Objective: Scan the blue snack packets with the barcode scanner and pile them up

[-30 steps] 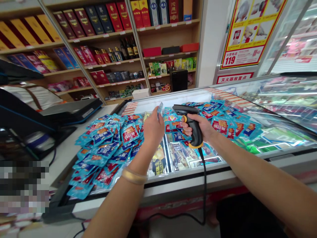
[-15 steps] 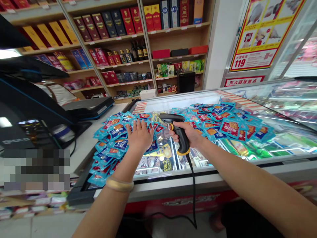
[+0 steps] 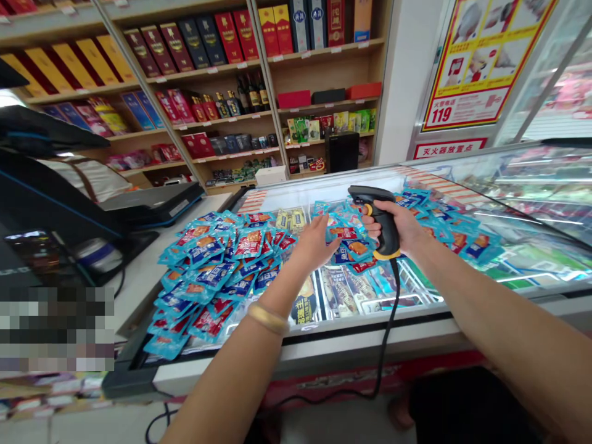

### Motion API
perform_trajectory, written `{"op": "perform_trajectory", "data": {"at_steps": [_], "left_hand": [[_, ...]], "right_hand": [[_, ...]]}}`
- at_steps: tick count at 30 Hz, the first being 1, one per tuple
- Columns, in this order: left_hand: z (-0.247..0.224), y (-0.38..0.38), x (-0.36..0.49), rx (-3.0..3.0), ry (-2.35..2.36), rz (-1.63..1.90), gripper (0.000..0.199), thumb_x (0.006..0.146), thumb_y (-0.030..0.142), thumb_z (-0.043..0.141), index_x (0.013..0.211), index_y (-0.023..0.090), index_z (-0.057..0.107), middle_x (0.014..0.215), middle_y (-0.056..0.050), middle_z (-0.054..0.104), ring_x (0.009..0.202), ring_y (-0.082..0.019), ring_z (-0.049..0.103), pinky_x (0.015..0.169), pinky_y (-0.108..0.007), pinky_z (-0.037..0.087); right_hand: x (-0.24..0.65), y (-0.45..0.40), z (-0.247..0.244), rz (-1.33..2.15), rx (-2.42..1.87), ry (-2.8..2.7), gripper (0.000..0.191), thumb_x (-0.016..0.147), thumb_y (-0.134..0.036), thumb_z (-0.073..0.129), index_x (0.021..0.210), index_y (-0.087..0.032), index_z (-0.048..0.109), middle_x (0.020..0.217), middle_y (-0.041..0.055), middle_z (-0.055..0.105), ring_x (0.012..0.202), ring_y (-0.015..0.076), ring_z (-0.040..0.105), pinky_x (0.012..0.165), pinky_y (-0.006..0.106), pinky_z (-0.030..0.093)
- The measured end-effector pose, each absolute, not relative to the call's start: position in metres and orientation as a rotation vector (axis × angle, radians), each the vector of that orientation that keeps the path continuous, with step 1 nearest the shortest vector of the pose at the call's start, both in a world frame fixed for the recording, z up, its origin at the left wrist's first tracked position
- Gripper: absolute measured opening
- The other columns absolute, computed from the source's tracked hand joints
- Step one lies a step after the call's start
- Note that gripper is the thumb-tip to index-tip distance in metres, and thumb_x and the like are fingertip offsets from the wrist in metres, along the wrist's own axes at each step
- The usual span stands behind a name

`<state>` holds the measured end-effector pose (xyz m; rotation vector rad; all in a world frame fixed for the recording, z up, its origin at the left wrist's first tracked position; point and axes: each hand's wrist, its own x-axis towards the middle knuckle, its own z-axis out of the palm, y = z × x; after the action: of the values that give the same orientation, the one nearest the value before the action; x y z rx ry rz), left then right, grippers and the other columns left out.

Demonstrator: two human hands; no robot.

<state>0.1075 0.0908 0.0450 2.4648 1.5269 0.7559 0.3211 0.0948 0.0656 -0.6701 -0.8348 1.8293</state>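
Head view: the left hand (image 3: 316, 244) is open, seemingly empty, beside the middle packets (image 3: 345, 233); the right grips the scanner (image 3: 386, 232). Work looks midway: packets cover both sides of the freezer (image 3: 342, 344), though which are done is unclear.

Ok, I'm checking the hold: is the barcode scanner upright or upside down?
Upright, slightly tilted: the right hand holds the barcode scanner, its head uppermost and its cord hanging below the handle.

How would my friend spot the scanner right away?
Find the glass-topped freezer with blue packets heaped on it. Over it, the person's right hand grips the scanner. It's black, gun-shaped and yellow-trimmed, with a dangling cord, unlike the flat packets nearby.
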Motion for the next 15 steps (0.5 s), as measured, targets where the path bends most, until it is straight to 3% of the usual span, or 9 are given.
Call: {"op": "perform_trajectory", "data": {"at_steps": [4,8,12,15], "left_hand": [[0.030,0.103,0.123,2.453,1.497,0.689,0.059,0.088,0.038,0.057,0.142,0.014,0.048,0.149,-0.020,0.049,0.140,-0.032,0.044,0.116,-0.049,0.033],[0.022,0.106,0.122,2.476,1.446,0.689,0.047,0.092,0.028,0.048,0.137,0.014,0.053,0.140,-0.019,0.058,0.131,-0.029,0.054,0.112,-0.044,0.040],[0.026,0.106,0.117,2.295,1.534,0.881,0.036,0.094,0.026,0.043,0.123,0.018,0.062,0.111,-0.014,0.072,0.109,-0.028,0.067,0.101,-0.042,0.048],[0.029,0.108,0.115,1.929,1.564,1.219,0.023,0.095,0.033,0.046,0.100,0.020,0.065,0.085,-0.009,0.071,0.091,-0.026,0.069,0.095,-0.044,0.052]], "right_hand": [[0.326,0.093,0.059,1.850,-0.663,-0.822,0.013,0.082,-0.028,0.062,0.082,-0.017,0.056,0.062,-0.0005,0.050,0.046,0.0085,0.041,0.040,0.019,0.040],[0.318,0.092,0.059,1.861,-0.659,-0.879,0.014,0.083,-0.030,0.063,0.083,-0.017,0.055,0.062,-0.0002,0.052,0.047,0.0089,0.042,0.042,0.019,0.041],[0.312,0.089,0.061,1.829,-0.664,-0.898,0.015,0.082,-0.030,0.063,0.081,-0.017,0.056,0.061,-0.0002,0.052,0.047,0.0088,0.042,0.042,0.020,0.040],[0.313,0.086,0.062,1.806,-0.657,-0.892,0.015,0.082,-0.030,0.063,0.081,-0.016,0.057,0.062,0.0000,0.052,0.046,0.0087,0.041,0.042,0.020,0.040]]}}
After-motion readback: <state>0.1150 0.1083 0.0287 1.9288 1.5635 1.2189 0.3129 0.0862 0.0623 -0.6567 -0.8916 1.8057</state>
